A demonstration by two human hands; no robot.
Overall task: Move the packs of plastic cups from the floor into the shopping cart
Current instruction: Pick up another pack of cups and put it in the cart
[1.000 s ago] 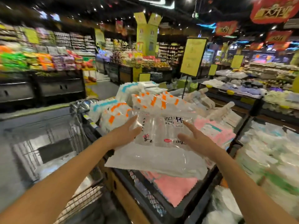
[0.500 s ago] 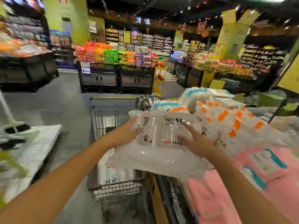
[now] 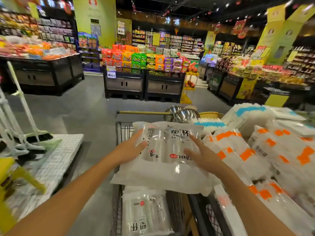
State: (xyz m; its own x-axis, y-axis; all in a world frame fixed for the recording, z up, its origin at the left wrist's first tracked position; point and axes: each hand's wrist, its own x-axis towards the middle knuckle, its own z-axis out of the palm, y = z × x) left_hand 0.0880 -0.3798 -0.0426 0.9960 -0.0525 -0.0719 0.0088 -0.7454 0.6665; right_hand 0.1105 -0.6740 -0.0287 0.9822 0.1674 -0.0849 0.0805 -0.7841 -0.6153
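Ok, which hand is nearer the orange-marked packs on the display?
Right. The right hand lies on the held cup pack just beside the orange-marked packs; the left hand is on that pack's far edge.

Clear cup pack (image 3: pixel 167 150) flat above shopping cart (image 3: pixel 119 133); second pack (image 3: pixel 144 213) lying inside.

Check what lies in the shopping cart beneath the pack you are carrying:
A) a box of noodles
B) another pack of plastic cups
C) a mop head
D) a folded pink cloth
B: a second pack of plastic cups lies in the shopping cart, right under the carried pack that the left hand and right hand press between them.
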